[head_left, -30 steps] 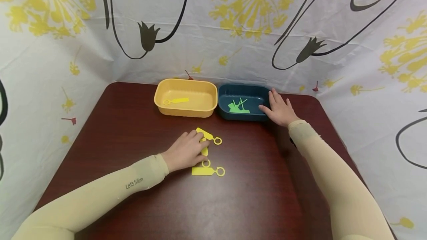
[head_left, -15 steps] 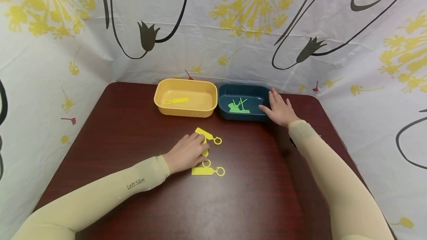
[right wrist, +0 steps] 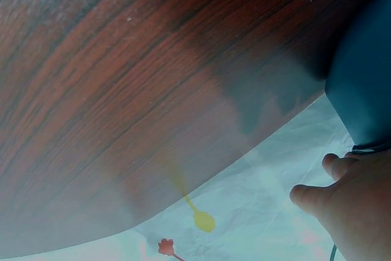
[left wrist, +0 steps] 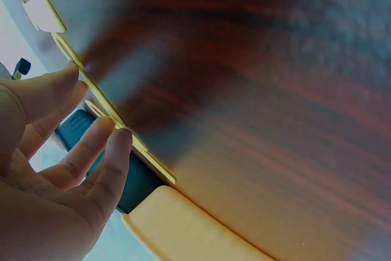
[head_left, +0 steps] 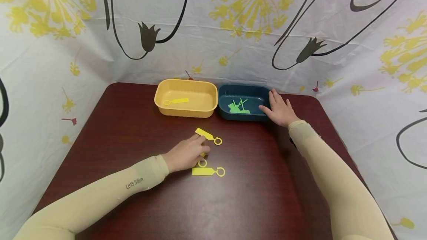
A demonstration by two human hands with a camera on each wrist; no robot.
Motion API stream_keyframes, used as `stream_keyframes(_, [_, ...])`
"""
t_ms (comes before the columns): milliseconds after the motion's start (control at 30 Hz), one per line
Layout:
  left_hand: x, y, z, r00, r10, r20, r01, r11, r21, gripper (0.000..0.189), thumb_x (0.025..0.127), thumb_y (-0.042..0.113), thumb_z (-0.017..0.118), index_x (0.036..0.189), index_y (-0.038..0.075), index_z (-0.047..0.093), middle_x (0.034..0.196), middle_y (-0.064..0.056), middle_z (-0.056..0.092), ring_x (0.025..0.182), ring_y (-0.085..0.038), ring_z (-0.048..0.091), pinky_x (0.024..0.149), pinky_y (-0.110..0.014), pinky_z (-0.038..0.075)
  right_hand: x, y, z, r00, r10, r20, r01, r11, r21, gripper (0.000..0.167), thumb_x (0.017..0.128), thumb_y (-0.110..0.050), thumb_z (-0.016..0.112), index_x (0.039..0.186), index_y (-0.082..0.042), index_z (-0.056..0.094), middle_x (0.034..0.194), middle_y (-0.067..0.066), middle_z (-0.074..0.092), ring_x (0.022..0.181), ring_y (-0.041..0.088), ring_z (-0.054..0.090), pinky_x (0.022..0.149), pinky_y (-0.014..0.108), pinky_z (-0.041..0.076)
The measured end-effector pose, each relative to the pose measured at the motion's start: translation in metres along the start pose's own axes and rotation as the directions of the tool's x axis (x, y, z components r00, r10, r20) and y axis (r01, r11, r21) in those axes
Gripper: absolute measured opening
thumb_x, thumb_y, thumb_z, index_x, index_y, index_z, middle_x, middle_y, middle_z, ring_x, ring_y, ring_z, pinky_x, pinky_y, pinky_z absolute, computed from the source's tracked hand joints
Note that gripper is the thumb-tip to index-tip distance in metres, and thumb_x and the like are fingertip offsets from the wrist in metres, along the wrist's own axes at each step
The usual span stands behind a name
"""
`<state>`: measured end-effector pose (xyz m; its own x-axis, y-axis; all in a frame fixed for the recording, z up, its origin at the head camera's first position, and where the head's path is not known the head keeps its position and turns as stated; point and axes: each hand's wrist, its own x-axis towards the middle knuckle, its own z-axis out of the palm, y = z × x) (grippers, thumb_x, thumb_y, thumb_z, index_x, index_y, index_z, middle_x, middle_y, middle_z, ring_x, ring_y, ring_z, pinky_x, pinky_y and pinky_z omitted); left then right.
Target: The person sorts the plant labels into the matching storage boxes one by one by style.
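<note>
My left hand [head_left: 186,153] is over the middle of the table, its fingers and thumb pinching a yellow ring tag [head_left: 203,155]. Most of that tag is hidden under the fingers; its ring pokes out toward me. A second yellow tag [head_left: 204,133] lies just beyond the fingertips, and a third tag [head_left: 202,172] lies nearer me. In the left wrist view the fingertips [left wrist: 105,124] meet the line of tags edge-on. My right hand [head_left: 280,112] rests with spread fingers on the right end of a dark blue bin [head_left: 253,117].
Left of the blue bin stands a yellow bin [head_left: 186,113] with one yellow tag [head_left: 180,100] inside. Several green tags [head_left: 239,109] lie in the blue bin. A patterned cloth [head_left: 213,58] hangs behind the dark red wooden table [head_left: 247,203].
The left fingers have closed in on the middle tag, and its ring has shifted slightly left. The right hand and both bins have stayed in place.
</note>
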<state>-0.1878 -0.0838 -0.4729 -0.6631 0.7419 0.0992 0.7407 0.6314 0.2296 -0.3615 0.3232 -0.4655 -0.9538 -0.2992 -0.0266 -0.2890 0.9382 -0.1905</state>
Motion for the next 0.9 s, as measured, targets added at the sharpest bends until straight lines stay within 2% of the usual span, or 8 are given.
stream_keyframes(233, [-0.0004, -0.0027, 0.0034, 1.000, 0.010, -0.012, -0.010, 0.999, -0.038, 0.016, 0.084, 0.006, 0.081, 0.088, 0.021, 0.075, 0.091, 0.006, 0.051, 0.090, -0.015, 0.046, 0.074, -0.026, 0.047, -0.0004, 0.0022, 0.0010, 1.000, -0.001, 0.006, 0.001, 1.000, -0.006, 0.100, 0.097, -0.075, 0.029, 0.161, -0.003, 0.002, 0.168, 0.012, -0.009, 0.154, 0.032, -0.002, 0.114, 0.068, -0.001])
stream_keyframes(467, [0.0008, -0.0078, 0.0049, 0.999, -0.034, 0.017, 0.036, 0.996, -0.086, 0.025, 0.081, -0.005, 0.075, 0.088, 0.019, 0.077, 0.089, 0.005, 0.052, 0.088, -0.014, 0.046, 0.078, -0.027, 0.046, -0.0011, 0.0016, 0.0003, 1.000, -0.001, 0.017, 0.001, 1.000, 0.009, 0.099, 0.098, -0.074, 0.029, 0.161, -0.003, 0.000, 0.168, 0.012, -0.010, 0.154, 0.032, -0.004, 0.114, 0.068, -0.003])
stream_keyframes(567, [0.0007, -0.0093, 0.0038, 0.999, -0.031, 0.019, 0.033, 0.995, -0.094, 0.026, 0.082, -0.006, 0.069, 0.089, 0.018, 0.077, 0.090, 0.005, 0.053, 0.087, -0.014, 0.047, 0.077, -0.027, 0.045, -0.0009, 0.0018, 0.0003, 1.000, 0.000, 0.013, 0.000, 1.000, 0.008, 0.099, 0.098, -0.074, 0.030, 0.161, -0.003, 0.001, 0.168, 0.012, -0.010, 0.154, 0.031, -0.004, 0.114, 0.067, -0.003])
stream_keyframes(667, [-0.0004, -0.0095, 0.0012, 1.000, -0.008, 0.016, 0.009, 0.996, -0.091, 0.020, 0.085, 0.000, 0.069, 0.090, 0.018, 0.078, 0.090, 0.005, 0.053, 0.087, -0.014, 0.047, 0.076, -0.027, 0.045, -0.0007, 0.0020, 0.0005, 1.000, 0.001, 0.006, -0.001, 1.000, 0.007, 0.099, 0.097, -0.074, 0.029, 0.161, -0.003, 0.001, 0.168, 0.012, -0.009, 0.154, 0.031, -0.004, 0.114, 0.067, -0.003])
stream_keyframes(767, [-0.0024, -0.0076, 0.0018, 1.000, 0.002, 0.011, -0.001, 0.997, -0.077, 0.007, 0.088, 0.015, 0.075, 0.093, 0.018, 0.077, 0.091, 0.006, 0.051, 0.085, -0.014, 0.045, 0.072, -0.027, 0.045, -0.0008, 0.0018, 0.0005, 1.000, 0.000, 0.002, 0.000, 1.000, 0.010, 0.099, 0.097, -0.074, 0.029, 0.161, -0.003, 0.001, 0.168, 0.012, -0.009, 0.154, 0.031, -0.004, 0.114, 0.067, -0.003])
stream_keyframes(833, [-0.0040, -0.0055, 0.0047, 1.000, -0.009, -0.002, 0.009, 0.998, -0.057, 0.013, 0.086, 0.027, 0.080, 0.095, 0.018, 0.075, 0.091, 0.005, 0.050, 0.085, -0.014, 0.044, 0.069, -0.027, 0.044, -0.0009, 0.0015, 0.0000, 1.000, -0.001, 0.000, 0.001, 1.000, 0.012, 0.099, 0.098, -0.074, 0.029, 0.161, -0.003, 0.002, 0.168, 0.011, -0.010, 0.154, 0.031, -0.004, 0.114, 0.067, -0.004])
stream_keyframes(900, [-0.0050, -0.0030, 0.0085, 0.999, -0.046, -0.017, 0.046, 0.998, -0.033, 0.025, 0.085, 0.036, 0.082, 0.098, 0.017, 0.072, 0.091, 0.005, 0.047, 0.084, -0.015, 0.043, 0.066, -0.027, 0.043, -0.0012, 0.0008, -0.0004, 1.000, -0.002, 0.005, 0.002, 1.000, 0.013, 0.099, 0.098, -0.073, 0.029, 0.161, -0.003, 0.001, 0.168, 0.011, -0.011, 0.154, 0.032, -0.004, 0.114, 0.067, -0.004])
